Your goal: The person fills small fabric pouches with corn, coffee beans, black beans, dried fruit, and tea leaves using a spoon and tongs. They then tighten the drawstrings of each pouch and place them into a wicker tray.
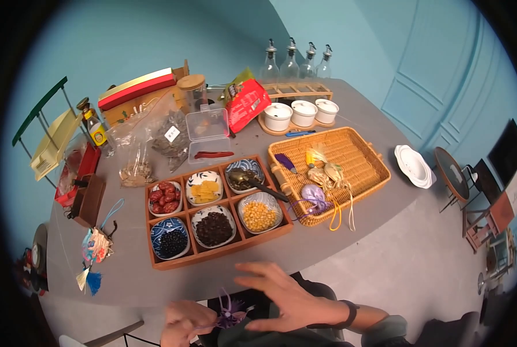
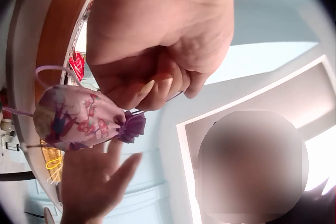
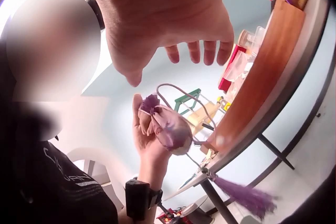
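"Where's the purple drawstring pouch point(image 2: 86, 121)?"
"Just off the bench's point(image 1: 134, 283) near edge. Left hand point(image 1: 188, 322) grips its cord point(image 2: 177, 96); right hand point(image 1: 296, 303) is released."
"Its body?"
"Hard to make out from the head."

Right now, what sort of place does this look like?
Probably a craft workshop: there's a compartment tray of dried ingredients, a wicker basket holding small pouches, and a floral drawstring pouch.

Pale blue walls point(image 1: 351, 40), grey floor point(image 1: 345, 283).
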A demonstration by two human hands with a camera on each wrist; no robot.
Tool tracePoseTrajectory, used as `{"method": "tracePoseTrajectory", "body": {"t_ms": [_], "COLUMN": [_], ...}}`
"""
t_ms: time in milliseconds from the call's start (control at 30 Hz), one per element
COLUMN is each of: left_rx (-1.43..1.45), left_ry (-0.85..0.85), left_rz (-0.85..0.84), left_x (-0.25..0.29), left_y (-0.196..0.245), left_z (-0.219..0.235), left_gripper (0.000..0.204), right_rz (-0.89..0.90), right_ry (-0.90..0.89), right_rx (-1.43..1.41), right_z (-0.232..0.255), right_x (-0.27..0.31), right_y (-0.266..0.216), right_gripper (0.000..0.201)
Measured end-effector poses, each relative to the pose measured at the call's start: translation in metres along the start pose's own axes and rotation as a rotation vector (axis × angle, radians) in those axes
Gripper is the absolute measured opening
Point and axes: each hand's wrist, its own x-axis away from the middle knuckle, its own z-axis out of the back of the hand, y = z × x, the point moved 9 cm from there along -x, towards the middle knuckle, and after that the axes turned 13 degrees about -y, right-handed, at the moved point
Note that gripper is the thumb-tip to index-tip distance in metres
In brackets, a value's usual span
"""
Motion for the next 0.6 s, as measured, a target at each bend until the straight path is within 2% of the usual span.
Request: {"method": "tracePoseTrajectory", "body": {"t_ms": [33, 67, 100, 133, 167, 200, 267, 300, 367, 400, 467, 500, 533, 600], "left_rx": [-0.04, -0.042, -0.18, -0.315, -0.309, -0.308, -0.613, -0.613, -0.36, -0.359, -0.244, -0.26, -0.258, -0.231], "left_ry": [0.076, 0.07, -0.058, -0.185, -0.173, -0.175, -0.386, -0.391, -0.034, -0.038, 0.139, -0.071, -0.071, -0.072], "left_rz": [0.247, 0.251, 0.191, 0.129, 0.208, 0.213, 0.477, 0.478, 0.377, 0.38, -0.012, 0.052, 0.055, 0.342], "left_x": [0.012, -0.001, -0.029, -0.043, -0.036, -0.034, -0.028, -0.026, -0.025, -0.031, -0.045, -0.056, -0.057, -0.057], "left_y": [-0.02, -0.017, -0.005, 0.003, -0.002, 0.001, -0.014, -0.017, -0.016, -0.024, -0.007, -0.006, -0.005, -0.031], "left_z": [0.006, 0.0, -0.02, -0.038, -0.034, -0.028, -0.027, -0.03, -0.016, -0.022, -0.02, -0.026, -0.027, -0.032], "left_gripper": [0.012, 0.012, 0.029, 0.055, 0.05, 0.05, 0.029, 0.029, 0.034, 0.034, 0.031, 0.042, 0.042, 0.052], "right_rz": [0.063, 0.061, 0.099, 0.137, 0.185, 0.183, 0.061, 0.059, -0.066, -0.069, -0.021, -0.001, -0.002, -0.22], "right_ry": [0.063, 0.07, -0.025, -0.121, -0.121, -0.117, -0.168, -0.164, -0.25, -0.247, -0.097, -0.044, -0.043, 0.108], "right_rx": [0.126, 0.127, 0.136, 0.144, 0.212, 0.209, 0.068, 0.069, 0.049, 0.048, -0.217, -0.249, -0.252, -0.661], "right_z": [0.004, 0.002, -0.011, -0.024, -0.029, -0.032, -0.038, -0.035, -0.034, -0.033, -0.019, -0.011, -0.007, 0.001], "right_x": [-0.002, -0.003, -0.004, -0.004, -0.004, -0.002, 0.0, 0.001, 0.004, 0.006, 0.01, 0.011, 0.011, 0.02], "right_y": [-0.011, -0.009, -0.01, -0.01, -0.011, -0.008, 0.007, 0.006, 0.014, 0.015, 0.02, 0.018, 0.015, 0.037], "right_gripper": [0.051, 0.051, 0.053, 0.054, 0.05, 0.05, 0.039, 0.039, 0.027, 0.027, 0.019, 0.015, 0.015, 0.013]}}
